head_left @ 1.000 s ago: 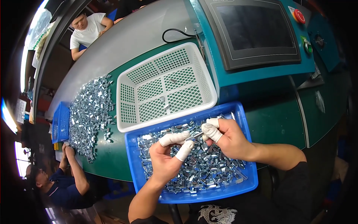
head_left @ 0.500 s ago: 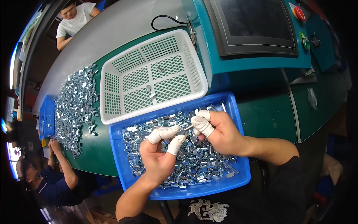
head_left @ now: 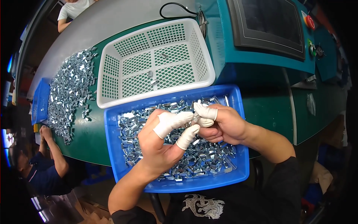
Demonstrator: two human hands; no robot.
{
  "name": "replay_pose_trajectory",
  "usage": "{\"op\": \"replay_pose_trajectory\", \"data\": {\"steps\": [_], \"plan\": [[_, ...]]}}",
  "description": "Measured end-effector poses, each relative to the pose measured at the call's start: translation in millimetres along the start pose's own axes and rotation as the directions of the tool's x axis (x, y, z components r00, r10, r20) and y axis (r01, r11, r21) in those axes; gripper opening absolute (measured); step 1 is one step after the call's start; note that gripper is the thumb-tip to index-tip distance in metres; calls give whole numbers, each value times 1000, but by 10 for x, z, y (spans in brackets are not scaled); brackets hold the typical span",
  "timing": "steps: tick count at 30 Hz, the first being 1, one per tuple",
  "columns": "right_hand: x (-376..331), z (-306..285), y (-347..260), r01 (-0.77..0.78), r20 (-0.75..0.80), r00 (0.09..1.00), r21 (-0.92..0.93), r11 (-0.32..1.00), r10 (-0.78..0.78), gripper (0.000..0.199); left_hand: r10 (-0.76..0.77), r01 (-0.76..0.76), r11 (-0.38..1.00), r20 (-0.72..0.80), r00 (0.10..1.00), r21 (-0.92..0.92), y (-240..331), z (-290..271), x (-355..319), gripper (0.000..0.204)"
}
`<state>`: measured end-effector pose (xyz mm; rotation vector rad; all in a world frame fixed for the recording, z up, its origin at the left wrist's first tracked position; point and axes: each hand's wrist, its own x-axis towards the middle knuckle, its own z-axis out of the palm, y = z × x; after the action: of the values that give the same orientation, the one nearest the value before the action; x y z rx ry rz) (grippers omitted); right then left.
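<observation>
White-covered fingers (head_left: 169,124) of the left hand (head_left: 158,143) and right hand (head_left: 229,125) are pinching a small, shiny silver metal piece (head_left: 195,118) above the blue plastic tray (head_left: 115,153); it is probably feeling light, stiff and slippery, its long sides likely offering the surest hold.

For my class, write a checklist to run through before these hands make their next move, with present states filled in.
1. Left hand and right hand wearing white finger covers: ok.
2. Both hands above the blue rectangular plastic tray: ok.
3. Small silvery metal piece held between the fingertips: ok.
4. Only one piece there: cannot tell; covers partly hide it.
5. White perforated plastic basket free of loose silvery metal pieces: not ok; three lie inside.
</observation>
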<state>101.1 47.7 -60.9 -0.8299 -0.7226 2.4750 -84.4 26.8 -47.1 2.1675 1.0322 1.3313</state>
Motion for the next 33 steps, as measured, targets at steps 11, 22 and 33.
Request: {"op": "replay_pose_trajectory", "data": {"steps": [11, 22, 33], "plan": [[21, 26, 39, -75, 49, 995, -174, 982, 85, 52, -17, 18, 999, 27, 999, -40, 15, -57, 2, 27], [40, 37, 2, 236, -263, 923, -187, 954, -280, 51, -383, 393, 919, -305, 872, -28, -623, -411, 139, 19], [14, 11, 60, 283, -211, 915, -271, 920, -344, 41, -242, 125, 863, 184, 953, 490, -280, -177, -16, 21]]}}
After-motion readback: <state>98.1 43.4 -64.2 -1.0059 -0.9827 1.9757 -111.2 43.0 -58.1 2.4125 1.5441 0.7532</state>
